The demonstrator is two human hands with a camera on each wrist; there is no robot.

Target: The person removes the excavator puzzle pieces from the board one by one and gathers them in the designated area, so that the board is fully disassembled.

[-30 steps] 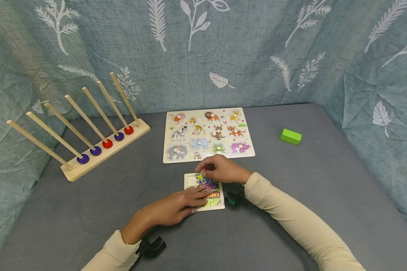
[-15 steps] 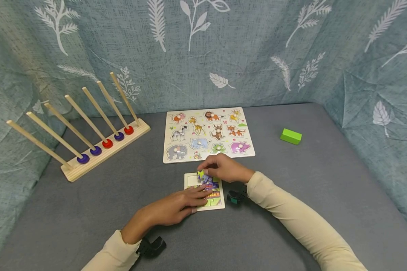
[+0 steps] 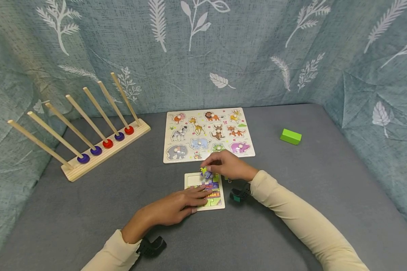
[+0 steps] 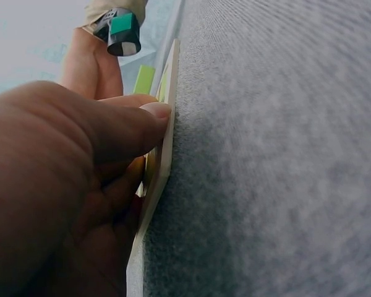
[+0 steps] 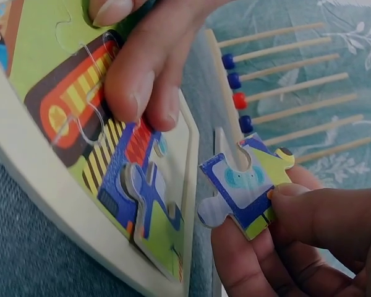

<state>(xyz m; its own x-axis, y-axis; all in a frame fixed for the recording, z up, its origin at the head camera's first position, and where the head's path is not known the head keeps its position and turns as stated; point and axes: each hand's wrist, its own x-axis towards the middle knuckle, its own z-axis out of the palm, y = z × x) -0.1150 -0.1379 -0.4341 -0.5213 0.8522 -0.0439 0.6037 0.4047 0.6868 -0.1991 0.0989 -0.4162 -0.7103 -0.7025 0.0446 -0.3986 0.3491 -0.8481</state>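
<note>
My right hand (image 3: pixel 225 165) pinches a jigsaw puzzle piece (image 5: pixel 244 185) between thumb and fingers, above the far edge of a small jigsaw puzzle tray (image 3: pixel 223 201). The piece is blue and yellow-green with a pale window, and it is tilted clear of the tray. My left hand (image 3: pixel 178 206) lies with extended fingers over the tray's left part, covering some of the picture. In the left wrist view, its thumb (image 4: pixel 142 127) touches the tray's edge. Another puzzle piece (image 5: pixel 154 229), blue and green, sits partly raised at the tray's side in the right wrist view.
An animal peg puzzle board (image 3: pixel 209 135) lies just behind the tray. At the left stands a wooden rack of upright rods (image 3: pixel 105 150) with red and purple beads. A green block (image 3: pixel 291 136) lies at the right. A leaf-patterned cloth (image 3: pixel 251 52) hangs behind.
The right hand has moved slightly right and away from me, carrying and turning the puzzle piece off the tray's top area. The left hand has stayed in place.
</note>
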